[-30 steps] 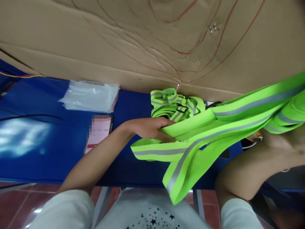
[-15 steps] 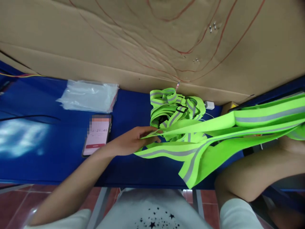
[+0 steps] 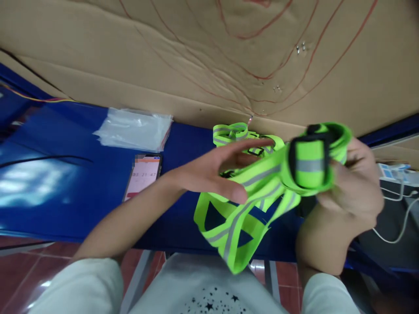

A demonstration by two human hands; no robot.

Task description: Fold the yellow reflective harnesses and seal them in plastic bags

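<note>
My right hand [image 3: 355, 187] is closed on a lime-green reflective strap [image 3: 270, 171] with a grey stripe, gripping it beside a black buckle [image 3: 309, 163]. From there the strap slopes down to the left, and its loops hang over the front of the table. My left hand [image 3: 218, 170] is open, thumb and fingers spread apart, next to the hanging lengths of strap. Whether its fingertips touch the strap I cannot tell. Behind it lies a heap of similar green straps [image 3: 231, 133], partly hidden by my hand and the held strap.
A phone [image 3: 144, 174] showing a timer lies left of my left forearm on the blue table [image 3: 81, 192]. Clear plastic bags [image 3: 135, 128] are stacked behind it. A cardboard sheet [image 3: 163, 56] stands along the back. White cables [image 3: 397, 235] lie at the right.
My right hand has come in from the right edge with the strap, and its buckle now shows. My left hand has let go of the strap and spread its fingers.
</note>
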